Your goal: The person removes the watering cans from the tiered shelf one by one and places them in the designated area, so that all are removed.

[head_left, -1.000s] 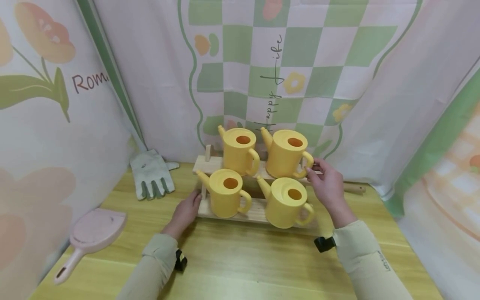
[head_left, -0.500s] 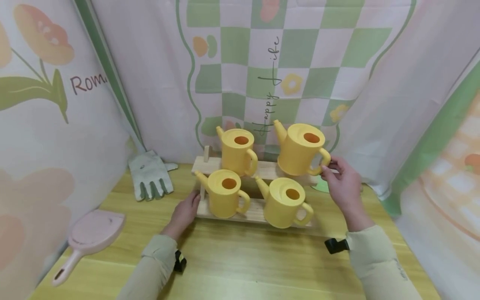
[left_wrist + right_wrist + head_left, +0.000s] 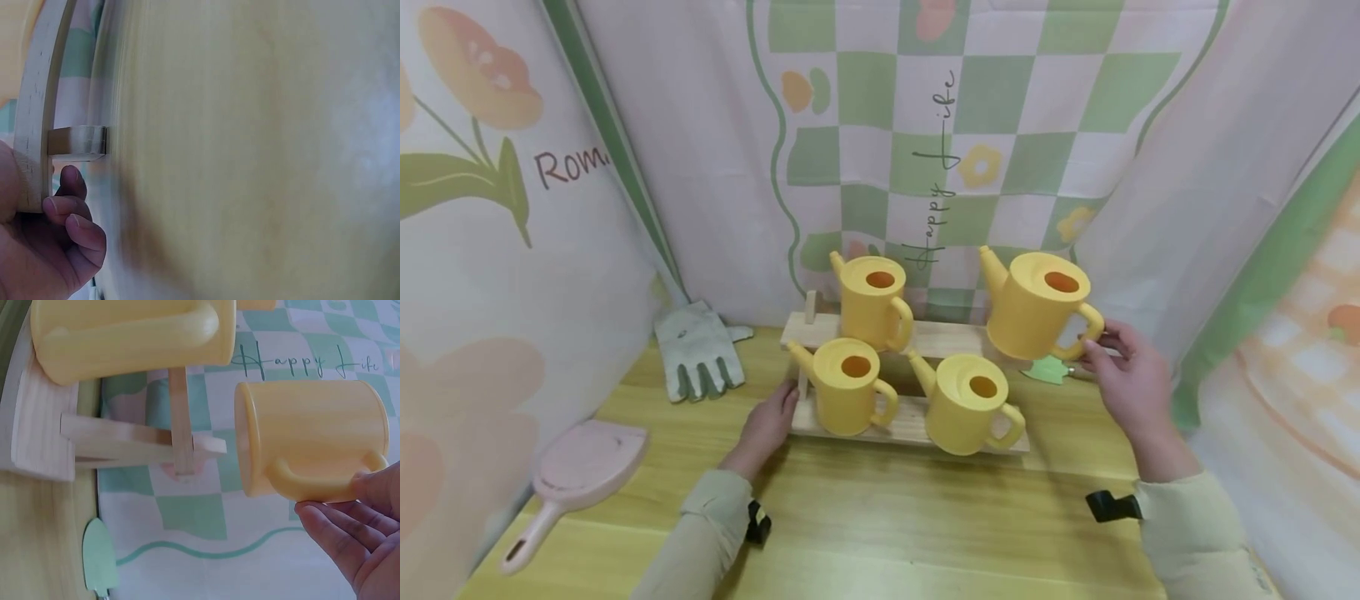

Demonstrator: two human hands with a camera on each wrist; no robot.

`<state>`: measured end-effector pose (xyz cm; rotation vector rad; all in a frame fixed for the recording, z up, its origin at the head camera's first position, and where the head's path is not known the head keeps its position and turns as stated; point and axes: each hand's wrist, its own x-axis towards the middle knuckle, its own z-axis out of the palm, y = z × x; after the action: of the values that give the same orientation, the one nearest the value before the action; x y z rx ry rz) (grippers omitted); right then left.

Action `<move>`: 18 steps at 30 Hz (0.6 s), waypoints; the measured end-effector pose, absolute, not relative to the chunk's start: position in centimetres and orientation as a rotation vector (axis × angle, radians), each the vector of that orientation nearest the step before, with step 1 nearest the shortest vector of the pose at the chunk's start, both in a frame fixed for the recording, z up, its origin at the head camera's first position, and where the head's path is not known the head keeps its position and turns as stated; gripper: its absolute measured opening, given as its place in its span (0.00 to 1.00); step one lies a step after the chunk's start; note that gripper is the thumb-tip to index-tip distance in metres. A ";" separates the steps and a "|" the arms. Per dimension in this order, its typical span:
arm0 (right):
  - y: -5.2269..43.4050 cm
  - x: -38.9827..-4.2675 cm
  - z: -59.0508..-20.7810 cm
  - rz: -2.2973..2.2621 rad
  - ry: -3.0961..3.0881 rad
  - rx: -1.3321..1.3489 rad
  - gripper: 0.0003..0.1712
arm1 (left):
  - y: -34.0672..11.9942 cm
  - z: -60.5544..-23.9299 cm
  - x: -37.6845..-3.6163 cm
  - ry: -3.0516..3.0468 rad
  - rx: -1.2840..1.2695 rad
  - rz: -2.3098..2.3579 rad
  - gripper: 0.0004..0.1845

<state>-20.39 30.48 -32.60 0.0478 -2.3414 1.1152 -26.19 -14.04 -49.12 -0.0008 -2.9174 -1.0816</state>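
A yellow watering can (image 3: 1039,304) hangs in the air to the right of the wooden stand (image 3: 917,421), clear of the upper shelf (image 3: 940,339) and above the table's back right part, its spout pointing left and its round opening facing up. The right hand (image 3: 1131,387) holds it by the curved handle, with thumb and fingertips pinched on the loop and the remaining fingers lying fairly straight beneath; in the right wrist view the same can (image 3: 309,437) shows its side and handle against the checked cloth, with the fingers (image 3: 340,540) just under the handle. A small green trowel blade (image 3: 1045,369) lies on the table just below the lifted can. Three more yellow cans sit on the stand: one on the upper shelf at the left (image 3: 868,300), and two on the lower shelf, left (image 3: 846,385) and right (image 3: 966,402). The left hand (image 3: 767,427) rests against the stand's left end, and the left wrist view shows its fingers (image 3: 69,212) curled round the edge of the wooden board (image 3: 37,112). Farther left on the wooden table (image 3: 887,517) lie a grey-green work glove (image 3: 698,350) near the back curtain and a pink hand shovel (image 3: 576,475) near the front corner.
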 end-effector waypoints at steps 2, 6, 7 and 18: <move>30.9 -20.1 -32.5 1.103 -2.347 0.032 0.20 | -14.1 -49.1 -26.2 -2.918 -0.002 -1.087 0.24; 31.7 -19.6 -32.4 1.076 -2.363 -0.009 0.21 | -14.1 -49.0 -26.1 -2.920 0.005 -1.092 0.24; 31.9 -19.5 -32.4 1.067 -2.368 -0.018 0.21 | -14.1 -49.0 -26.1 -2.919 0.002 -1.093 0.24; 33.9 -18.6 -33.0 1.132 -2.327 -0.025 0.20 | -14.0 -49.0 -26.1 -2.906 0.005 -1.086 0.22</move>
<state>-18.61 33.89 -33.03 -0.0245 -2.3268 1.1325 -26.09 -14.01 -48.97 0.0048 -2.9056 -1.0858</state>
